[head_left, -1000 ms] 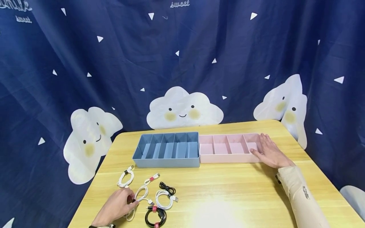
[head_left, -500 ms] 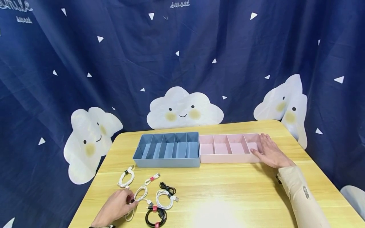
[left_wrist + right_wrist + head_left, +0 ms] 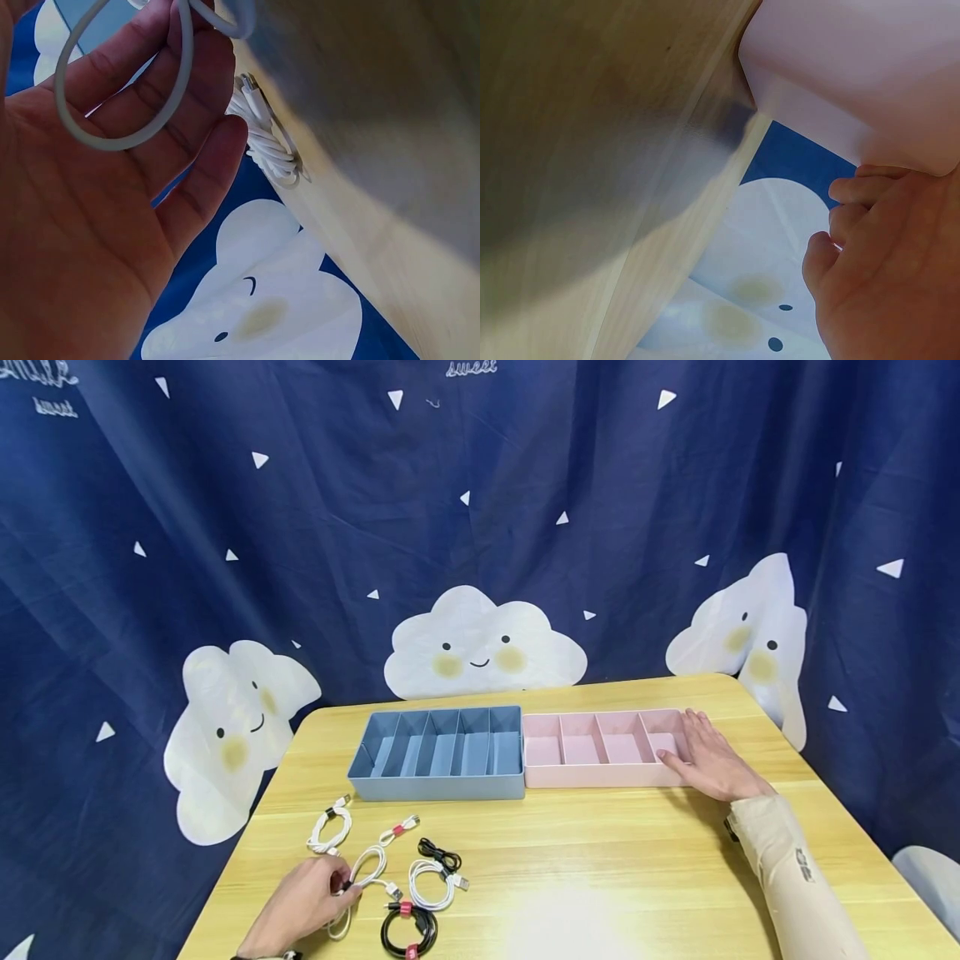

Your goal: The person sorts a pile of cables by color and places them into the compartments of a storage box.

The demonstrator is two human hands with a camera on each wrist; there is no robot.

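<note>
My left hand (image 3: 302,898) is low over the table's left side, thumb and fingers pinching a coiled white charging cable (image 3: 386,860). A loop of this cable (image 3: 124,142) hangs across the palm in the left wrist view, while the pinching fingertips are cut off at the top. At the right end of a pink divided organizer box (image 3: 600,776), my right hand (image 3: 717,766) rests with its fingers extended along the end wall and the thumb at the front rim. The right wrist view shows that hand (image 3: 892,255) against the pink wall, fingertips partly hidden.
A blue divided organizer box (image 3: 438,789) adjoins the pink one. Near my left hand lie a coiled white cable (image 3: 347,828), a short red-tied cable (image 3: 398,832), a black cable bundle (image 3: 442,857), another white coil (image 3: 431,907) and a black coil (image 3: 386,932). A curtain (image 3: 480,552) hangs behind.
</note>
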